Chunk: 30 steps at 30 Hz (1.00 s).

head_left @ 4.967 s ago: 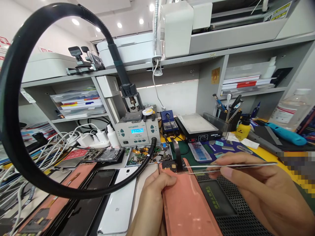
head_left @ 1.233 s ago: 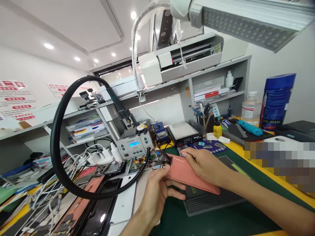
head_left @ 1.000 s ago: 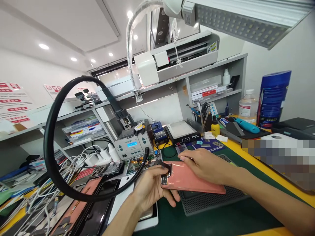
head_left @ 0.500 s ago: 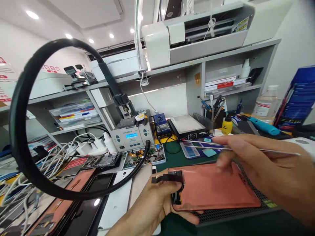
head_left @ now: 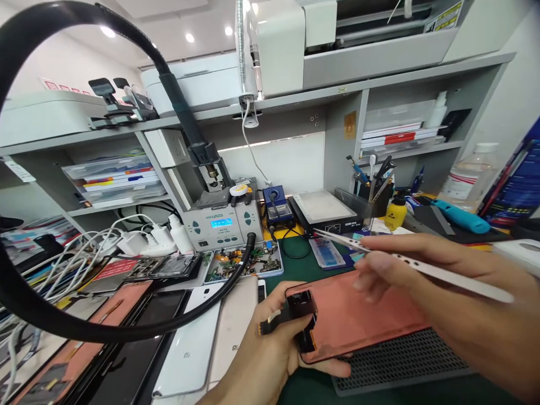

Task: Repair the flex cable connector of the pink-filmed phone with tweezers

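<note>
My left hand point(head_left: 278, 332) grips the left end of a phone screen point(head_left: 363, 320), its salmon-coloured back facing up. The thumb presses on the black flex cable point(head_left: 274, 323) at that end. My right hand point(head_left: 405, 264) pinches silver tweezers point(head_left: 447, 275) with a row of holes, above the panel's right part; their tips point left. Part of the panel is hidden behind this hand. Beneath the panel lies a dark perforated mat point(head_left: 396, 363).
A hot air station point(head_left: 221, 228) stands at the back, its thick black hose point(head_left: 160, 332) looping across the left foreground. Phone back covers point(head_left: 189, 343) lie left of my left hand. Behind are a tray of small parts point(head_left: 278, 259), a flat heating plate point(head_left: 323, 211) and a yellow bottle point(head_left: 395, 212).
My view has shifted closer and slightly down. The tweezers have turned so their flat, holed side shows. The screen's right end has tilted up, and the flex cable sits lower against my left hand.
</note>
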Tool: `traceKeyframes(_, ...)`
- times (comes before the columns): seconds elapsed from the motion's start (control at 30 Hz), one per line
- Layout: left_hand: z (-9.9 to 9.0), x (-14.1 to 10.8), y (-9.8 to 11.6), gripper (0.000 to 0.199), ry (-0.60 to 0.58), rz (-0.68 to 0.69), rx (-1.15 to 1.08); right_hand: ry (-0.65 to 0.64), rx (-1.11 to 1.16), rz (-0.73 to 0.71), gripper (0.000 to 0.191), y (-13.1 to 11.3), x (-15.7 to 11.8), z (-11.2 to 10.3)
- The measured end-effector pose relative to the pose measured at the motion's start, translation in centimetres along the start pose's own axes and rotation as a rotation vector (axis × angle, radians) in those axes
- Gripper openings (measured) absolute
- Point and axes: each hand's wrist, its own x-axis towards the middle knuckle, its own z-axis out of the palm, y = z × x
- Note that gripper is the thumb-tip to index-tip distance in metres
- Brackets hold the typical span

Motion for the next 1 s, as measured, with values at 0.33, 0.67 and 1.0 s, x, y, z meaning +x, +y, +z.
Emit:
traceKeyframes(0.33,-0.3,0.4,-1.9,0.032,0.013,-0.073,-0.122,-0.047,0.127,0.051,0.011,-0.4,0.6,0.8)
traceKeyframes(0.67,-1.1,0.7,-3.1,0.023,0.031,-0.060,-0.115,-0.407,0.379,0.315,0.012,2.2,1.3,-0.1)
traceKeyframes(1.0,-2.0,1.1,-4.2,0.037,0.039,-0.058,-0.066,-0.397,0.244,0.406,0.009,3.5,-2.0,0.4)
